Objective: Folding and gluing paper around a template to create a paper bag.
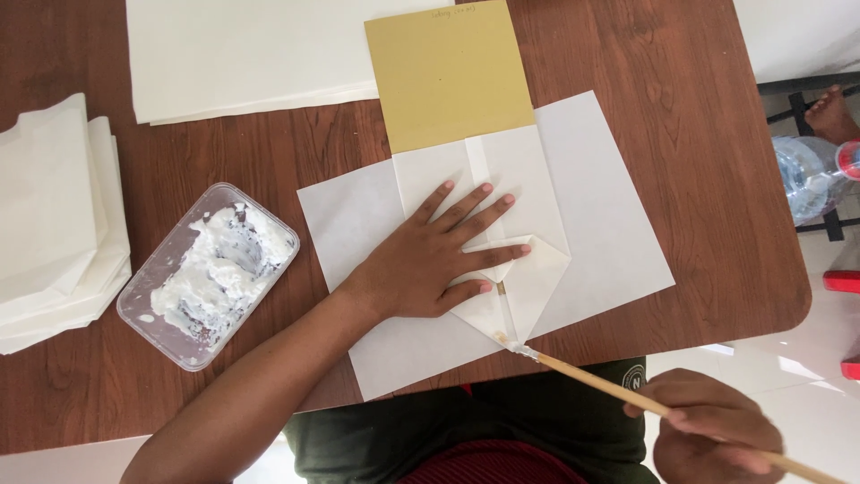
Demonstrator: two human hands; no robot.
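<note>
Fingers of the right hand (712, 421) are closed around the far end of a thin wooden brush (658, 405), pinching it like a pencil near the lower right corner of the view, off the edge of the brown table (699, 134). Its bristle tip rests on the pointed lower flap of the folded white paper (515, 224), and the long handle runs from that tip down and to the right toward the gripping hand, so the brush points up and to the left, at the fold.

Flat on that folded paper lies the left hand (439, 255), fingers spread and pressing, not gripping anything; its fingertips reach the angled flap, just above the brush tip. It is the nearer hand to the paper.

Under the folded paper lies a larger white sheet (618, 206), and a mustard-yellow card (448, 72) sticks out from the top of the fold. Left of the folded paper stands a clear plastic tray of white paste (210, 273); farther left, a stack of folded white papers (54, 224). Beyond, toward the top, lies a pile of flat white sheets (242, 54).
</note>
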